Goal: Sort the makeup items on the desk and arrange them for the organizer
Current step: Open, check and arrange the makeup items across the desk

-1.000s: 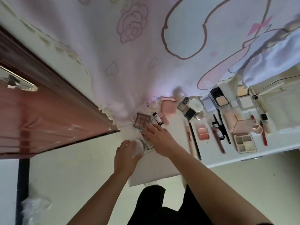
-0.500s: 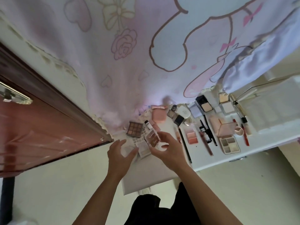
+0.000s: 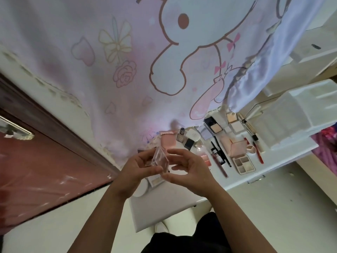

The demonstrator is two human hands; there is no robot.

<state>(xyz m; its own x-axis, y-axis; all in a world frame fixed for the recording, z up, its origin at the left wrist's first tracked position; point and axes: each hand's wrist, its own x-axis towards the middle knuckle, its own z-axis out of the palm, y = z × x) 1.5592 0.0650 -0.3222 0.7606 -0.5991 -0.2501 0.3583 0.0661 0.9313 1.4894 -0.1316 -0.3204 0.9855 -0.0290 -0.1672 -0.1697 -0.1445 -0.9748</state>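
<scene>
Left hand is wrapped round a small clear palette, which is also pinched from the other side by the right hand, so it's held up between the two, over the desk. Further right, four pale shades are seen in an open compact. What's inside the white organizer can't be made out.
</scene>
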